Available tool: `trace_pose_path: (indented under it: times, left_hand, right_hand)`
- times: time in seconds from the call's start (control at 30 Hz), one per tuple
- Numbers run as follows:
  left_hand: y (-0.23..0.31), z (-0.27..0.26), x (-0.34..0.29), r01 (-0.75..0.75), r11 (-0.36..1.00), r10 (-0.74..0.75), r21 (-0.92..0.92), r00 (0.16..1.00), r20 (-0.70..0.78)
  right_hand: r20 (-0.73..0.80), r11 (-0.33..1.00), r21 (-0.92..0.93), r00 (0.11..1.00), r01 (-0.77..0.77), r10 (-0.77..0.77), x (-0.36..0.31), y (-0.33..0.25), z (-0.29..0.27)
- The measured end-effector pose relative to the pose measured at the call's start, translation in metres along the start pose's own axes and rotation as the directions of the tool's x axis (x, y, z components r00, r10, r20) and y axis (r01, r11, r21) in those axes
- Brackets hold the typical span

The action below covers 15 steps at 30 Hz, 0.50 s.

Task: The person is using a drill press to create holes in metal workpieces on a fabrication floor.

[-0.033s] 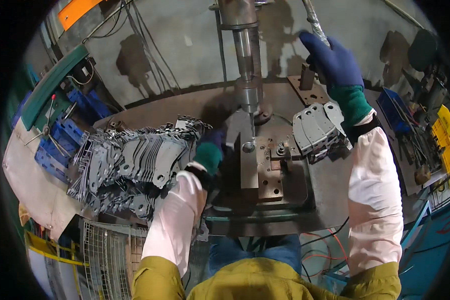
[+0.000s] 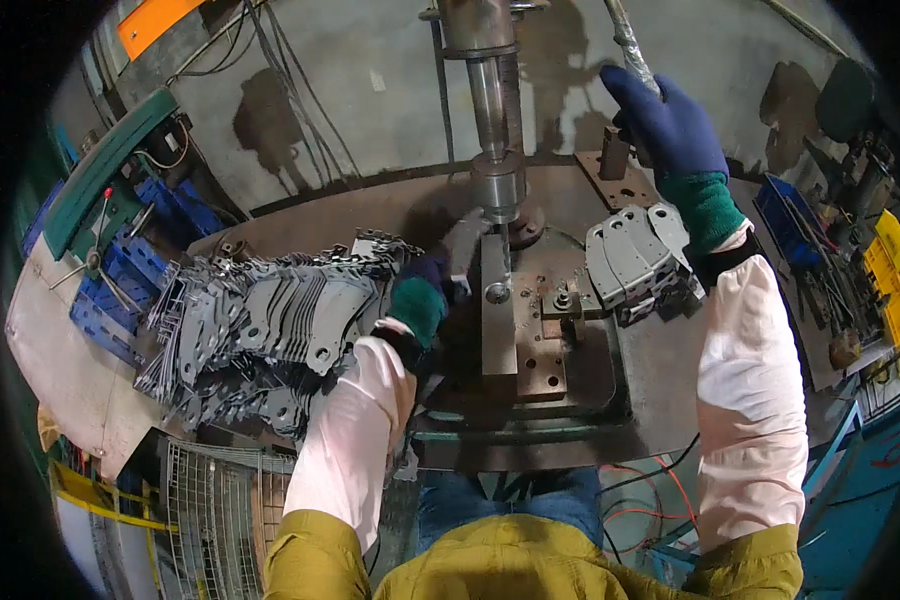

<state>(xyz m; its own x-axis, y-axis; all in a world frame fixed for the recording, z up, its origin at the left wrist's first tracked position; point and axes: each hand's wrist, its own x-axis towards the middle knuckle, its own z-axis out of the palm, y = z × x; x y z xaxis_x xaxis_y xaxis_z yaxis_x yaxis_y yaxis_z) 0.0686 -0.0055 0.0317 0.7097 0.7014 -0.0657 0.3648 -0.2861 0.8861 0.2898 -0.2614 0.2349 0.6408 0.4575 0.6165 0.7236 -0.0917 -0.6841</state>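
My left hand [image 2: 425, 290], in a blue and green glove, holds a flat grey metal plate [image 2: 465, 240] at the die block [image 2: 495, 310], right under the steel press ram [image 2: 495, 130]. My right hand [image 2: 665, 125], gloved the same way, is raised and closed around the press's lever handle [image 2: 625, 40] at the upper right. A big heap of grey stamped plates [image 2: 270, 320] lies to the left of my left hand. To the right of the die, below my right wrist, stands a smaller stack of like plates [image 2: 635, 255].
The round steel press table [image 2: 630, 380] carries the die and both piles. Blue crates [image 2: 120, 290] stand at the far left and a wire basket [image 2: 210, 500] at the lower left. A yellow box [image 2: 890, 280] and tools lie at the right, with cables under the table.
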Motion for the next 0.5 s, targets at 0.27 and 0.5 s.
trace_pose_path:
  times: [0.27, 0.5]
  left_hand:
    - [0.004, -0.028, -0.075, -0.057, 0.813, 0.056, -0.579, 0.998, -0.02]
    - [0.041, 0.009, -0.166, 0.483, 0.282, -0.168, -0.829, 0.876, 0.453]
  right_hand:
    - [0.235, 0.954, 0.18, 0.952, -0.24, 0.195, -0.097, 0.061, -0.021]
    - [0.443, 0.999, -0.005, 0.896, 0.037, -0.03, -0.203, 0.006, 0.007]
